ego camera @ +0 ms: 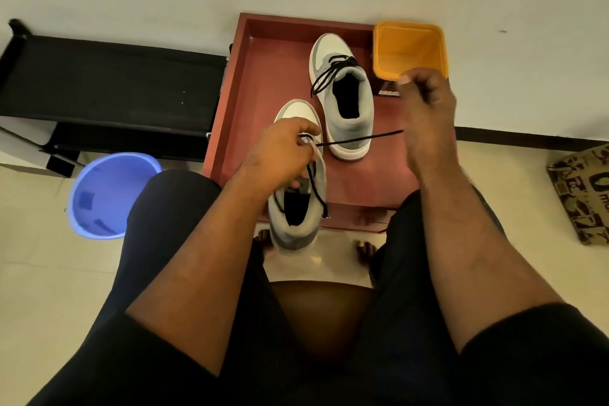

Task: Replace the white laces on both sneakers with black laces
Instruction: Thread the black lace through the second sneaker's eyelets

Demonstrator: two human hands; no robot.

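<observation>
The black lace [359,138] runs taut rightward from the left hand [283,155], which pinches it at the near sneaker [296,208], to the right hand [425,102], closed on its end.

Both bare forearms are extended forward from dark short sleeves, over knees clad in dark cloth. The left hand [283,155] is held lower and nearer, its fingers [304,133] curled inward with thumb and forefinger pinched together. The right hand [428,102] is raised higher and farther out, its back turned to the camera, its fingers curled and its thumb tip shown at the upper left.
</observation>
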